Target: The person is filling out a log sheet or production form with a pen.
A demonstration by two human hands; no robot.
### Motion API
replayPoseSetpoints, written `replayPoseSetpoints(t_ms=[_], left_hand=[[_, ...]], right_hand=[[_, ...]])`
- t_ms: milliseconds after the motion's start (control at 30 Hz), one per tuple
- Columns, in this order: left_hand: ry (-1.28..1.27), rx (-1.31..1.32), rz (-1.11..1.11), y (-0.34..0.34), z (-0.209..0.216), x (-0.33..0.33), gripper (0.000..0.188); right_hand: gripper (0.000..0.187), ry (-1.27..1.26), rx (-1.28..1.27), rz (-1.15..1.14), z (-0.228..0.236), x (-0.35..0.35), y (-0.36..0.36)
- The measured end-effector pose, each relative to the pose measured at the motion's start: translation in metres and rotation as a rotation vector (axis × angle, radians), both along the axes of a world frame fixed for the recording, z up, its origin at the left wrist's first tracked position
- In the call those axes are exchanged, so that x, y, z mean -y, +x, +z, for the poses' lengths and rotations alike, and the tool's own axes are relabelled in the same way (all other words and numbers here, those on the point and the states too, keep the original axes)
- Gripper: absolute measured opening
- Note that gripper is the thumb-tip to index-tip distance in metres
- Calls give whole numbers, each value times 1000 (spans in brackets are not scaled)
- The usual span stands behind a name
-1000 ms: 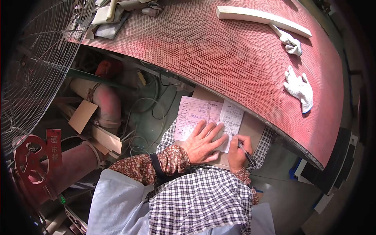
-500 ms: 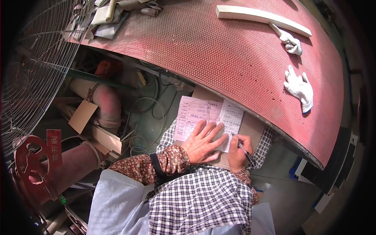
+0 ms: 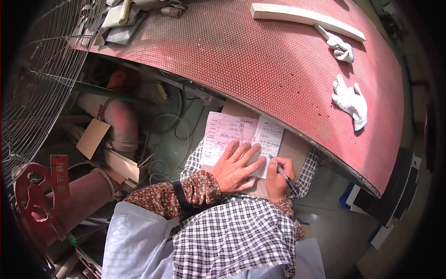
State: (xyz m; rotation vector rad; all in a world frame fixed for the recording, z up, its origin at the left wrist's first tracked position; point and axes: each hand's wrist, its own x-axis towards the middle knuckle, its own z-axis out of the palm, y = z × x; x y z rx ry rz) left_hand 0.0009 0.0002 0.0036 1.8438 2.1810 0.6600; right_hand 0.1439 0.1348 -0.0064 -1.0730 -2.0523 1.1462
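My left hand lies flat with its fingers spread over the lower part of a pink printed form. Closed around a dark pen, my right hand has the tip against a narrower white sheet with handwriting. That sheet lies beside the form, overlapping its right side. Under both papers is a brown cardboard sheet, resting on my lap over a black-and-white checked apron.
A red mesh-patterned table spans the far side. On it are a long pale bar, one white glove and another white glove. A wire fan guard and a red pipe with a valve wheel stand left.
The whole view has shifted slightly, so everything sits a little further left. My right hand still holds the pen at the sheet, and my left hand stays spread on the form.
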Motion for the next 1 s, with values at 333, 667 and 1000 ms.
replayPoseSetpoints(t_ms=[333,667,1000], left_hand=[[-18,14,-16,-1,0,1,76],[-24,5,-28,-3,3,1,76],[-16,3,-23,-1,0,1,77]], right_hand=[[15,5,58,13,2,0,1],[15,46,62,66,-5,-1,5],[16,25,62,70,-5,-1,6]])
